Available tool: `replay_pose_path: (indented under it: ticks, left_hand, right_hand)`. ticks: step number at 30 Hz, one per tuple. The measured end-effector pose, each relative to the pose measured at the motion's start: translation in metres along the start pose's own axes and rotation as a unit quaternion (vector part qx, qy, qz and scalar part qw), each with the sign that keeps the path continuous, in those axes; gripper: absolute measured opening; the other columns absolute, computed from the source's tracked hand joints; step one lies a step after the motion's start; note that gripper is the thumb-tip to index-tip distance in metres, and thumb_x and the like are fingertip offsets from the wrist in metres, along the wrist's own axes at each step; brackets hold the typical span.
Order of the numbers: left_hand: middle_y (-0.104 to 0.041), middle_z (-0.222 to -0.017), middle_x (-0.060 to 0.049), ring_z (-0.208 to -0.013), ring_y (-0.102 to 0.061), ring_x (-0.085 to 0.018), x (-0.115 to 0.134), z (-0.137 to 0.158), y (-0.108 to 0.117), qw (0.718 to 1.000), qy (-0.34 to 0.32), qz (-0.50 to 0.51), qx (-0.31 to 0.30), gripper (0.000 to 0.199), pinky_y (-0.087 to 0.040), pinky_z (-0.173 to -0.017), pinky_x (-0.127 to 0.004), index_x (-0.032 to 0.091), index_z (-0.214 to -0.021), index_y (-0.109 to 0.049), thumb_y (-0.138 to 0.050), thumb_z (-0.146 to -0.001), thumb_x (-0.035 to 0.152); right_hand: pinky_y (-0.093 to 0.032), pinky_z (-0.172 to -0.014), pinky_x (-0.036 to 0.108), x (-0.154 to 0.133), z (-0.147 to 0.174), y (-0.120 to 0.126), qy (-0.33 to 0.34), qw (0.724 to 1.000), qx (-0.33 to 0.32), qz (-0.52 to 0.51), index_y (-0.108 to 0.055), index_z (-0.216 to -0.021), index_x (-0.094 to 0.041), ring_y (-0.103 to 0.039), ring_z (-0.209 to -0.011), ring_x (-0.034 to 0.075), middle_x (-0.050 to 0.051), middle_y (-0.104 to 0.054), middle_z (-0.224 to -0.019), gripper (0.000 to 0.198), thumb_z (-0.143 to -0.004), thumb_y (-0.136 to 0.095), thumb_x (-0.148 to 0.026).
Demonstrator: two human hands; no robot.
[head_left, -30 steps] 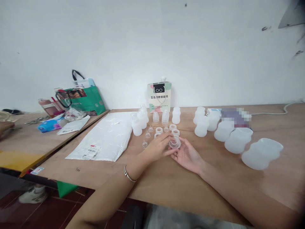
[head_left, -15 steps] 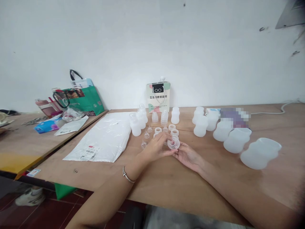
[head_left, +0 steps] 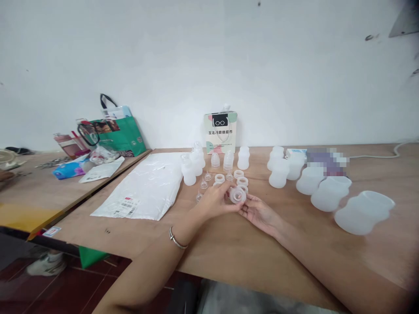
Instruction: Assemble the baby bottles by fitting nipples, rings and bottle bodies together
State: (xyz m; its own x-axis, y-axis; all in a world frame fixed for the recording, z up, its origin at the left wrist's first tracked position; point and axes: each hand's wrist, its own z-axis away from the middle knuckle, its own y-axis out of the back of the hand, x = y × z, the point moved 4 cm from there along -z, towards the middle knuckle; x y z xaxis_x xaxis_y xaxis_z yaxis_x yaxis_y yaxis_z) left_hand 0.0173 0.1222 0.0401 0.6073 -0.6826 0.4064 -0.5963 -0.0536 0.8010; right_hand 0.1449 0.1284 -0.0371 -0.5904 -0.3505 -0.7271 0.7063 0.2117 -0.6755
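Note:
Over the middle of the table, my left hand [head_left: 214,199] and my right hand [head_left: 260,213] are both closed around a translucent baby bottle collar [head_left: 238,195]. A clear piece, seemingly a nipple, shows inside its ring. Just beyond my fingers lie several loose collar rings [head_left: 219,178]. Several clear nipples [head_left: 204,184] stand left of them. Behind these are a clear dome cap [head_left: 215,160] and a taller stack of clear caps [head_left: 228,160]. My fingers partly hide the nearest rings.
Frosted bottles [head_left: 329,194] stand in a row on the right. Capped bottles [head_left: 189,171] are at the back left, beside a white plastic mailer [head_left: 140,183]. A paper bag [head_left: 220,133] leans on the wall. A green bag [head_left: 121,135] stands on the left table.
The collar has tilted slightly in my hands, with its opening facing me more. My left fingers have shifted along its side. The whole view has moved a little.

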Motion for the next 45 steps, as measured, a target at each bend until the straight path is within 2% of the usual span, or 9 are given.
replay_pose_path:
  ticks: [5, 8, 13, 19, 24, 28, 37, 42, 45]
  left_hand:
    - [-0.062, -0.081, -0.001, -0.07, -0.057, -0.013, 0.001, 0.0, 0.004, 1.0, 0.004, -0.018, 0.016, 0.04, -0.041, -0.059, -0.023, 0.019, -0.099, -0.049, -0.059, -0.069, 0.043]
    - [-0.061, -0.081, -0.001, -0.07, -0.057, -0.013, 0.003, 0.0, 0.006, 0.999, 0.005, -0.024, 0.026, 0.039, -0.041, -0.059, -0.023, 0.018, -0.097, -0.049, -0.059, -0.069, 0.043]
    - [-0.06, -0.069, 0.001, -0.061, -0.056, -0.012, 0.003, 0.002, 0.001, 0.998, 0.005, -0.03, 0.047, 0.041, -0.041, -0.054, -0.022, 0.018, -0.092, -0.051, -0.062, -0.064, 0.045]
    - [-0.058, -0.06, 0.004, -0.052, -0.054, -0.011, 0.008, 0.005, -0.001, 0.998, -0.005, -0.005, 0.067, 0.034, -0.04, -0.049, -0.021, 0.019, -0.082, -0.052, -0.065, -0.057, 0.038]
    - [-0.058, -0.061, 0.003, -0.056, -0.055, -0.011, 0.009, 0.004, 0.003, 0.994, 0.018, -0.015, 0.106, 0.035, -0.041, -0.05, -0.021, 0.019, -0.081, -0.05, -0.066, -0.058, 0.04]
    - [-0.06, -0.067, 0.001, -0.058, -0.056, -0.011, 0.009, 0.005, 0.006, 0.991, 0.033, -0.039, 0.127, 0.039, -0.042, -0.052, -0.021, 0.018, -0.084, -0.05, -0.067, -0.059, 0.044]
    - [-0.057, -0.056, 0.003, -0.051, -0.055, -0.011, 0.017, 0.01, 0.004, 0.985, -0.029, -0.072, 0.154, 0.034, -0.042, -0.049, -0.021, 0.019, -0.076, -0.05, -0.063, -0.059, 0.046]
    - [-0.056, -0.052, 0.003, -0.048, -0.055, -0.012, 0.018, 0.013, -0.002, 0.977, -0.072, -0.107, 0.172, 0.035, -0.041, -0.045, -0.023, 0.019, -0.077, -0.051, -0.061, -0.059, 0.048]
    - [-0.057, -0.054, 0.002, -0.049, -0.055, -0.012, 0.016, 0.012, -0.002, 0.979, -0.06, -0.105, 0.162, 0.037, -0.041, -0.046, -0.022, 0.019, -0.08, -0.051, -0.06, -0.06, 0.049]
  right_hand:
    - [-0.048, -0.068, 0.021, -0.001, 0.001, -0.001, -0.001, 1.0, 0.016, -0.014, -0.062, -0.076, -0.017, -0.059, -0.064, 0.009, 0.0, -0.064, -0.07, 0.006, -0.07, -0.063, -0.015]
    - [-0.048, -0.068, 0.021, -0.001, 0.001, -0.003, 0.001, 1.0, 0.003, -0.016, -0.062, -0.078, -0.018, -0.058, -0.066, 0.008, 0.0, -0.064, -0.072, 0.006, -0.072, -0.063, -0.019]
    - [-0.046, -0.068, 0.021, -0.001, 0.001, -0.004, 0.014, 0.999, -0.012, 0.033, -0.062, -0.072, -0.018, -0.058, -0.068, 0.009, -0.001, -0.064, -0.072, 0.016, -0.06, -0.069, -0.009]
    - [-0.044, -0.071, 0.026, -0.004, 0.003, -0.006, 0.034, 0.996, -0.014, 0.085, -0.063, -0.069, -0.018, -0.057, -0.069, 0.012, 0.0, -0.064, -0.069, 0.013, -0.059, -0.071, -0.014]
    - [-0.045, -0.072, 0.025, -0.004, 0.004, -0.009, 0.028, 0.997, -0.025, 0.062, -0.063, -0.071, -0.018, -0.058, -0.068, 0.012, 0.0, -0.065, -0.072, 0.013, -0.06, -0.071, -0.016]
    - [-0.044, -0.072, 0.022, -0.003, 0.005, -0.009, 0.026, 0.998, -0.042, 0.048, -0.062, -0.066, -0.018, -0.057, -0.066, 0.009, -0.001, -0.062, -0.065, 0.008, -0.064, -0.07, -0.017]
    - [-0.045, -0.075, 0.026, -0.001, 0.006, -0.01, 0.016, 0.995, -0.045, 0.083, -0.066, -0.078, -0.017, -0.06, -0.076, 0.013, 0.002, -0.068, -0.08, 0.018, -0.061, -0.069, -0.014]
    - [-0.045, -0.07, 0.026, -0.001, 0.005, -0.006, 0.019, 0.996, -0.012, 0.089, -0.063, -0.064, -0.018, -0.058, -0.067, 0.012, -0.001, -0.065, -0.067, 0.012, -0.057, -0.069, -0.011]
    - [-0.045, -0.069, 0.026, -0.002, 0.005, -0.006, 0.019, 0.995, -0.016, 0.092, -0.063, -0.067, -0.017, -0.058, -0.066, 0.012, 0.0, -0.065, -0.069, 0.011, -0.059, -0.069, -0.013]
